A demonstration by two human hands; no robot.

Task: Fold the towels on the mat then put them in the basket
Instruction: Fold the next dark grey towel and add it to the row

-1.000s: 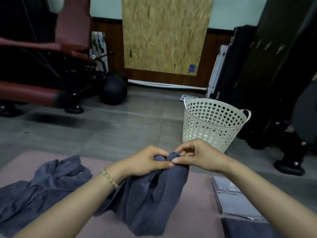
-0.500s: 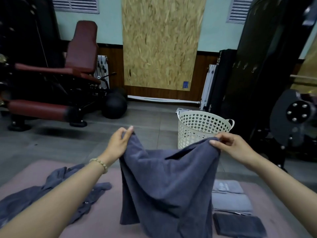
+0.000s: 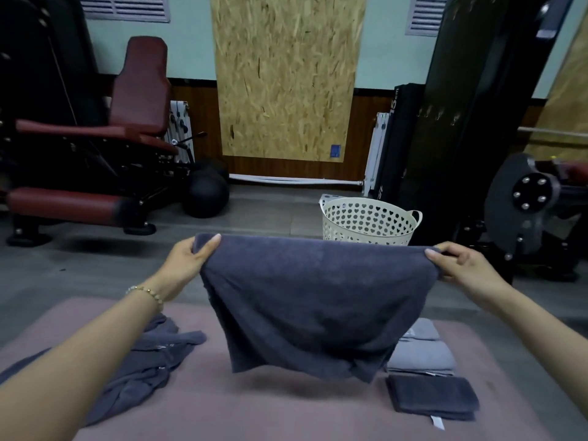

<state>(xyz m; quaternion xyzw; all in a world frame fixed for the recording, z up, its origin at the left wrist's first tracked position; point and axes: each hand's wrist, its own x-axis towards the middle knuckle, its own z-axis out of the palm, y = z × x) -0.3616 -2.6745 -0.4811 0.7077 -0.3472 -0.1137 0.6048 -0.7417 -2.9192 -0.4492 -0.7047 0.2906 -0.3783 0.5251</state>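
A dark grey towel (image 3: 311,300) is held up in the air over the pink mat (image 3: 286,412). It is pulled out wide between the two hands. One top corner is pinched by the left hand (image 3: 187,262), with the thumb laid on the near side of the cloth. The other top corner is pinched by the right hand (image 3: 461,265), and the fingers there are curled round the edge. The top edge is kept nearly flat from hand to hand. The rest of the towel hangs down loose, and a shadow is seen on the mat under its low edge. A bead bracelet (image 3: 144,291) is worn on the left wrist. A messy heap of grey towels (image 3: 149,361) is spread on the left side of the mat, partly hidden under the left arm. Folded towels are laid in a row on the right side of the mat: a light grey folded towel (image 3: 423,358) farther away, and a dark folded towel (image 3: 432,397) just in front of it. A white basket (image 3: 369,221) with heart holes is set on the grey floor past the mat, and its bottom part is hidden by the held towel. A red bench (image 3: 140,90) and a black ball (image 3: 206,195) are seen at the back left.
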